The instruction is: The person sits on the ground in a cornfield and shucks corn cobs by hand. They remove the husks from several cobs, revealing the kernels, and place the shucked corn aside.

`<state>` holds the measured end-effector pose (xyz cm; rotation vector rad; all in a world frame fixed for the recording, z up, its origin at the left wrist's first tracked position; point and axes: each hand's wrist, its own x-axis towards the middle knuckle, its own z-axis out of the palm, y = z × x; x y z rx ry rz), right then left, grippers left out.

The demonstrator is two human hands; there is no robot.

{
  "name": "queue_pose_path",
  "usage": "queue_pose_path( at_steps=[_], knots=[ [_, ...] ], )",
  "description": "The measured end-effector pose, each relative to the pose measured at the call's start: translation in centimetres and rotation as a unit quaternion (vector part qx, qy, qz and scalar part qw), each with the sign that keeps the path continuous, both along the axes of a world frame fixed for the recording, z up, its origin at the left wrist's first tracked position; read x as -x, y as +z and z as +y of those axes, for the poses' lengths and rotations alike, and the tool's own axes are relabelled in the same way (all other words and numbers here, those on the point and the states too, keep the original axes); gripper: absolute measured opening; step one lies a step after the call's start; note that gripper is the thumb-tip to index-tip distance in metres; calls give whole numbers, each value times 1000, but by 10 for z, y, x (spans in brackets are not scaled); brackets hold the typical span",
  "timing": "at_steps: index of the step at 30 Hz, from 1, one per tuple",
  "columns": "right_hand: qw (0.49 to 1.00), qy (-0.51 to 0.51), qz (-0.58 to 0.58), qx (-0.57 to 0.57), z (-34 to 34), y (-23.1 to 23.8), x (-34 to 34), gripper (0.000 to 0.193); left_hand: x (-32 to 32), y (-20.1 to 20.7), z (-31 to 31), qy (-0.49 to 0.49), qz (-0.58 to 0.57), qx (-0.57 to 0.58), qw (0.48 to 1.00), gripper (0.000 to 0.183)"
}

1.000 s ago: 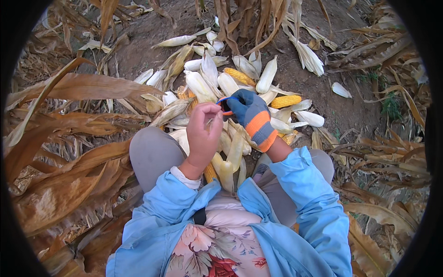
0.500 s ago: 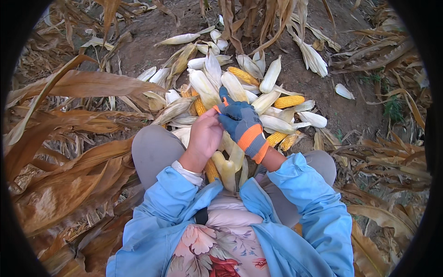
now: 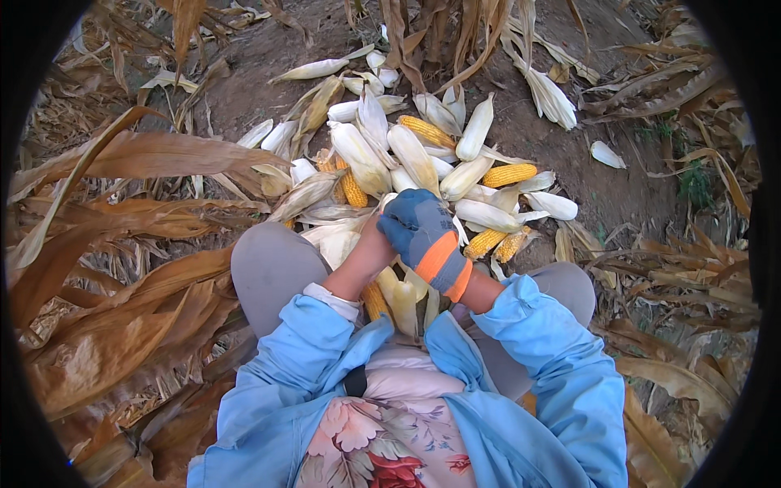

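My right hand (image 3: 416,228), in a blue-grey glove with orange bands, is closed, its fingers curled in against my left hand. My bare left hand (image 3: 370,248) meets it from the left, its fingers hidden behind the glove. A small pale tip shows just above the glove; what it belongs to I cannot make out. Under and beyond both hands lies a heap of corn ears, some in pale husks (image 3: 355,156), others bare and yellow (image 3: 510,176). Between my knees are opened husks (image 3: 400,302) and a yellow ear (image 3: 376,301).
Dry brown corn leaves (image 3: 122,325) crowd the left side and more lie at the right (image 3: 675,285). Dry stalks (image 3: 455,37) stand beyond the heap. Bare brown soil (image 3: 561,183) surrounds it. My bent knees (image 3: 277,264) flank the near side.
The gloved hand's fingers, pointing outward before, are now curled in. My left hand has gone further behind the glove, and the orange bit at its fingertips is out of sight.
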<state>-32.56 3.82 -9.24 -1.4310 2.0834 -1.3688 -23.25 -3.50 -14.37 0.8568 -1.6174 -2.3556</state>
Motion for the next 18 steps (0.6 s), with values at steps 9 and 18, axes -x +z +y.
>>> queue_pose_path(
  at_steps=[9, 18],
  knots=[
    [995, 55, -53, -58, 3, 20, -17, 15, 28, 33, -39, 60, 168, -356, 917, 42],
    [993, 81, -54, -67, -1, 5, -24, 10, 31, 30, -39, -65, 155, 107, 980, 45]
  ],
)
